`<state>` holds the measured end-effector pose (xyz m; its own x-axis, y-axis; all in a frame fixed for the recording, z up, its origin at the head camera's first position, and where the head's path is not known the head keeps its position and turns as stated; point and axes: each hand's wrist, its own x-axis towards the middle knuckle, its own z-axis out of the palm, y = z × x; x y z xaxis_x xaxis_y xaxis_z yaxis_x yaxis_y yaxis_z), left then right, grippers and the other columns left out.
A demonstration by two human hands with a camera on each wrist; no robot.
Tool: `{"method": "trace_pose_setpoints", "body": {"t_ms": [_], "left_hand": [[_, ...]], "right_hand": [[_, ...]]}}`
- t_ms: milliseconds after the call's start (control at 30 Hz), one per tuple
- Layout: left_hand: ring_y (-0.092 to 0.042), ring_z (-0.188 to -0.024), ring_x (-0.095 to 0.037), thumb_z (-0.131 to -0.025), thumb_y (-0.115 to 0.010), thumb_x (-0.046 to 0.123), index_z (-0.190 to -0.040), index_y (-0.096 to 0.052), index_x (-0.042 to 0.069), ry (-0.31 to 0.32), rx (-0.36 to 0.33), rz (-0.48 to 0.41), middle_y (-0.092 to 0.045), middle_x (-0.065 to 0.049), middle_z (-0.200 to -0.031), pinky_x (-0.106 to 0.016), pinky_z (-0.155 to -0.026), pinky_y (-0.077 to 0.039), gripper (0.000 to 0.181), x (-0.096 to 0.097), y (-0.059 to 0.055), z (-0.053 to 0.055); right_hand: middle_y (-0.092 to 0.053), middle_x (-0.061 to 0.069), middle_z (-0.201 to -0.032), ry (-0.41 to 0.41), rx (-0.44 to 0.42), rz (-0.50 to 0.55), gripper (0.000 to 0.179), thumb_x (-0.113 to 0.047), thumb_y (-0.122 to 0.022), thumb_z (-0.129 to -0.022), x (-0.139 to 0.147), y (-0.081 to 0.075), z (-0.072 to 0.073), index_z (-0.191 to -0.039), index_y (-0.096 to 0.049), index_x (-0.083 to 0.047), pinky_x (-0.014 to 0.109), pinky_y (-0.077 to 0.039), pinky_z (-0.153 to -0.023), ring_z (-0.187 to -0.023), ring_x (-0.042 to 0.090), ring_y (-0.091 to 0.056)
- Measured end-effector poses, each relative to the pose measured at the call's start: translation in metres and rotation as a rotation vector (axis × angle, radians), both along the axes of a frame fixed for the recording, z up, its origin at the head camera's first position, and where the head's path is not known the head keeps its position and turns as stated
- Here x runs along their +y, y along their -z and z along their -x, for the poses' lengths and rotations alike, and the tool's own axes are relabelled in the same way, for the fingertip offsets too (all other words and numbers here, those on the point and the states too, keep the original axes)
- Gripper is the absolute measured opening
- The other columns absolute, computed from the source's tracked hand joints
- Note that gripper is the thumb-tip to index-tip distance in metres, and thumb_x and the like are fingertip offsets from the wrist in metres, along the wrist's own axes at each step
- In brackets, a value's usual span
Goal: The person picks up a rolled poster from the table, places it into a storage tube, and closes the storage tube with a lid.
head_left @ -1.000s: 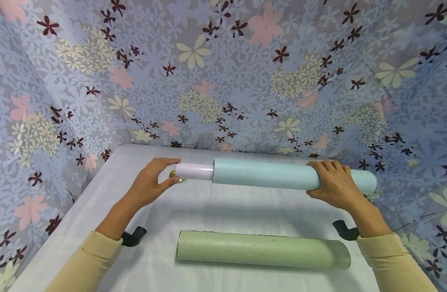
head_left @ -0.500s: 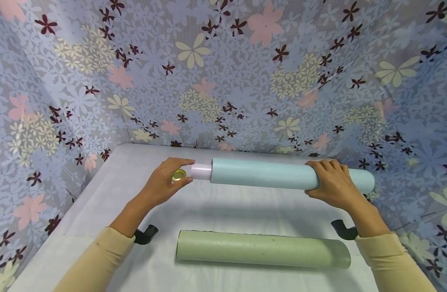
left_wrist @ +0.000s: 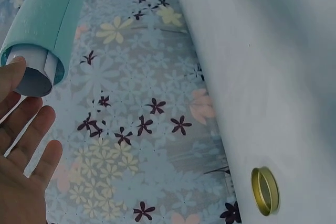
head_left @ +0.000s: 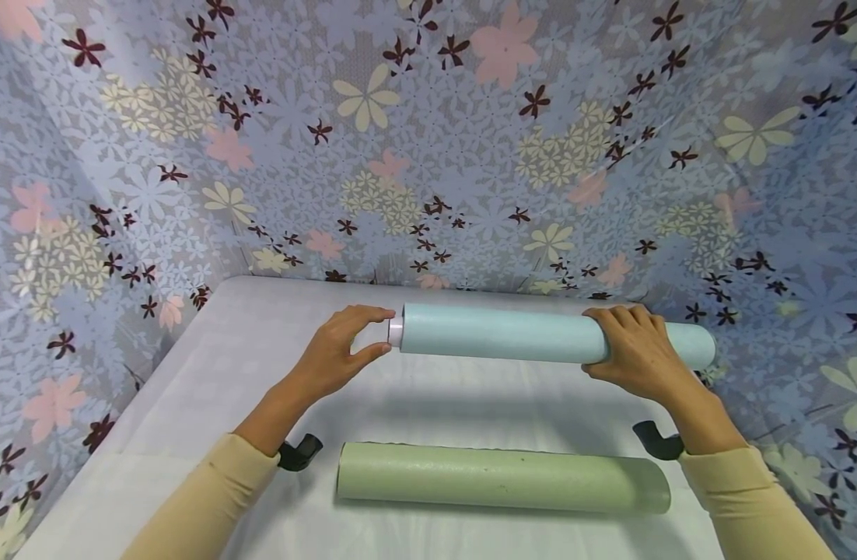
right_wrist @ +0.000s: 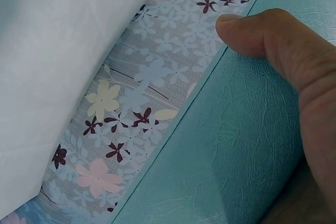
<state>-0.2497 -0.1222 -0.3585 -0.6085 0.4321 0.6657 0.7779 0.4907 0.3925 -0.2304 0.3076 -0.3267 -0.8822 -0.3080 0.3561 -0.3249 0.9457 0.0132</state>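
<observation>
A light blue roll (head_left: 498, 333) is held level above the white table, its shadow falling nearer me. From its left end sticks a short stub of a white inner roll (head_left: 396, 331). My left hand (head_left: 337, 350) pinches that stub between thumb and fingertips; in the left wrist view the thumb lies on the white roll (left_wrist: 38, 74), inside the blue rim. Toward the other end, my right hand (head_left: 631, 342) grips the blue roll from above. In the right wrist view, the thumb of the right hand (right_wrist: 283, 45) presses along the roll's textured blue surface (right_wrist: 226, 129).
A green roll (head_left: 501, 478) lies on the table (head_left: 260, 311) nearer me, parallel to the blue one. A gold metal ring (left_wrist: 265, 191) rests near the table edge in the left wrist view. Flowered cloth (head_left: 428, 155) hangs behind the table and along its sides.
My left hand has moved right, sliding the white roll into the blue roll until only a short stub shows. My right hand has stayed nearly still. The gold ring is now hidden in the head view.
</observation>
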Motion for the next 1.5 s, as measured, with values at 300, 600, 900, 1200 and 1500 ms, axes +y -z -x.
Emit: {"method": "trace_pose_setpoints", "body": {"t_ms": [300, 600, 900, 1200, 1500], "left_hand": [[-0.062, -0.103, -0.022, -0.079, -0.075, 0.014, -0.124, -0.060, 0.009, 0.017, 0.030, -0.016, -0.065, -0.007, -0.118, -0.046, -0.092, -0.050, 0.047, 0.010, -0.002, 0.000], [-0.062, -0.107, -0.023, -0.080, -0.074, 0.014, -0.123, -0.059, 0.008, -0.005, 0.011, 0.008, -0.065, -0.008, -0.117, -0.045, -0.089, -0.050, 0.047, 0.016, -0.003, -0.002], [-0.061, -0.110, -0.023, -0.079, -0.075, 0.012, -0.121, -0.060, 0.006, 0.013, 0.003, 0.009, -0.065, -0.007, -0.117, -0.045, -0.090, -0.049, 0.044, 0.020, -0.002, 0.000], [-0.060, -0.112, -0.024, -0.080, -0.074, 0.012, -0.121, -0.060, 0.006, 0.022, 0.004, 0.005, -0.064, -0.008, -0.119, -0.046, -0.091, -0.049, 0.044, 0.020, -0.001, 0.000], [-0.062, -0.104, -0.023, -0.080, -0.074, 0.017, -0.121, -0.061, 0.009, -0.027, 0.036, -0.029, -0.066, -0.008, -0.115, -0.045, -0.094, -0.049, 0.044, 0.006, -0.005, 0.004]], "right_hand": [[-0.055, 0.023, -0.120, -0.009, 0.009, 0.006, 0.079, -0.029, -0.085, -0.061, 0.001, 0.002, 0.000, -0.128, -0.047, -0.010, 0.060, -0.032, -0.086, -0.110, 0.045, -0.043], [-0.056, 0.022, -0.118, -0.022, 0.025, 0.003, 0.078, -0.029, -0.085, -0.061, 0.002, 0.003, 0.000, -0.127, -0.048, -0.011, 0.059, -0.033, -0.085, -0.110, 0.044, -0.044], [-0.057, 0.021, -0.117, -0.033, 0.038, 0.000, 0.078, -0.027, -0.085, -0.060, 0.002, 0.002, -0.001, -0.127, -0.049, -0.011, 0.058, -0.034, -0.083, -0.109, 0.043, -0.045], [-0.057, 0.021, -0.117, -0.028, 0.035, 0.001, 0.079, -0.029, -0.085, -0.059, 0.004, 0.003, -0.002, -0.127, -0.049, -0.011, 0.058, -0.034, -0.082, -0.107, 0.043, -0.046], [-0.056, 0.023, -0.118, -0.015, 0.045, 0.003, 0.082, -0.027, -0.087, -0.058, 0.006, -0.001, -0.004, -0.128, -0.048, -0.011, 0.061, -0.033, -0.084, -0.110, 0.046, -0.045]]}}
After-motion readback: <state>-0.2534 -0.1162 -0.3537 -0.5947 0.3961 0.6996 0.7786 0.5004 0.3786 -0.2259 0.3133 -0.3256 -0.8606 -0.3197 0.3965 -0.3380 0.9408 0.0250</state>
